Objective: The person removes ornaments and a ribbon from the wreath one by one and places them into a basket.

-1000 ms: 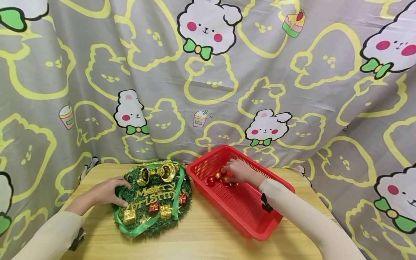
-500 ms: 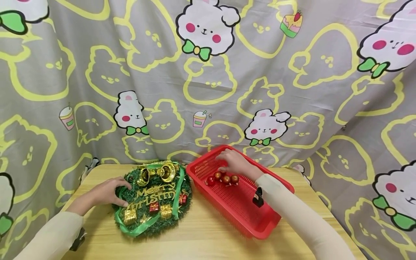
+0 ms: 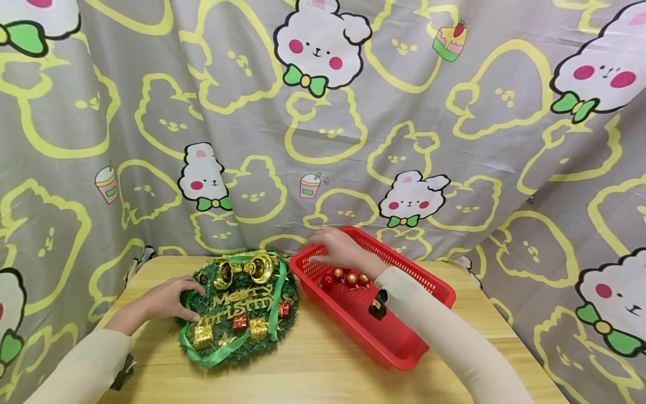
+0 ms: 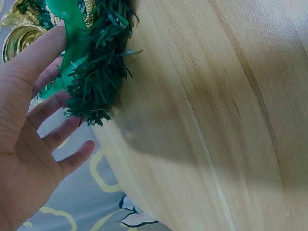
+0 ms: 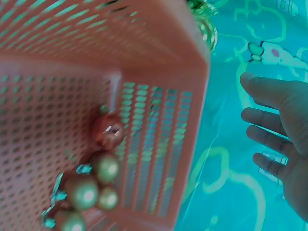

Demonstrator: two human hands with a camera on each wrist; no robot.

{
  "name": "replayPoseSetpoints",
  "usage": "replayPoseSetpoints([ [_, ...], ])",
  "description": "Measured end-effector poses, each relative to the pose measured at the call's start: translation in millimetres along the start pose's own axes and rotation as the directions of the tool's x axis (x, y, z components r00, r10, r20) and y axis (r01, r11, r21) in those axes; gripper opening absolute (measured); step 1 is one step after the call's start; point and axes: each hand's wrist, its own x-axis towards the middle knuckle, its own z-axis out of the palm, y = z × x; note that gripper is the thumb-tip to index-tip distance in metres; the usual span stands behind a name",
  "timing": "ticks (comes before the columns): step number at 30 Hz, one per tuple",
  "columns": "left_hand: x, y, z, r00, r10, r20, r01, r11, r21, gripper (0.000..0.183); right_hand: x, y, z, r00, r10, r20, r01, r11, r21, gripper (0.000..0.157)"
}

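A green tinsel wreath [image 3: 237, 350] with gold "Merry Christmas" lettering lies at the table's left, bearing golden bells [image 3: 261, 267], small gift boxes [image 3: 258, 329] and a green ribbon [image 3: 274, 314]. At its left edge, my left hand [image 3: 166, 297] rests with thumb and fingers spread; the left wrist view shows the fingers loosely extended beside the tinsel [image 4: 98, 82]. My right hand [image 3: 338, 247] is over the far left end of a red basket [image 3: 353, 336], fingers spread and holding nothing. Several red and gold bauble ornaments [image 3: 351, 279] lie inside the basket, below this hand.
A wooden table [image 3: 303, 376] carries both wreath and basket. Close behind its far edge hangs a grey curtain [image 3: 343, 207] with cartoon rabbits, which also wraps round both sides. The basket stands slanted, its perforated walls rising around the baubles.
My right hand has lifted from the baubles and moved left and back to the basket's far corner, uncovering the ornaments. The left hand has stayed at the wreath.
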Motion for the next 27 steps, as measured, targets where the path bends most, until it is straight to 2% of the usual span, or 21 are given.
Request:
replayPoseSetpoints([
  [7, -2.4, -2.6, -0.4, 1.000, -0.008, 0.000, 0.008, 1.000, -0.008, 0.058, 32.2, -12.9, 7.7, 0.999, -0.033, -0.037, 0.033, 0.999, 0.001, 0.026],
  [11, -1.3, -5.3, -0.6, 1.000, -0.013, 0.000, 0.013, 1.000, -0.003, 0.058, 51.5, -16.5, 14.2, 1.000, -0.006, -0.008, 0.006, 0.999, 0.037, 0.026],
  [16, -0.3, -7.0, 1.4, 1.000, -0.021, 0.009, 0.021, 1.000, -0.007, 0.058, 72.4, -18.8, 24.7, 0.995, 0.072, 0.065, -0.081, 0.986, 0.148, 0.028],
  [21, 0.1, -6.4, 2.0, 1.000, -0.028, 0.013, 0.028, 0.999, -0.019, 0.060, 88.0, -17.9, 38.8, 0.977, 0.172, 0.125, -0.201, 0.941, 0.274, 0.027],
  [27, 0.8, -6.1, 1.8, 1.000, -0.025, 0.013, 0.025, 1.000, -0.019, 0.061, 97.5, -15.9, 52.0, 0.956, 0.243, 0.163, -0.285, 0.900, 0.329, 0.027],
])
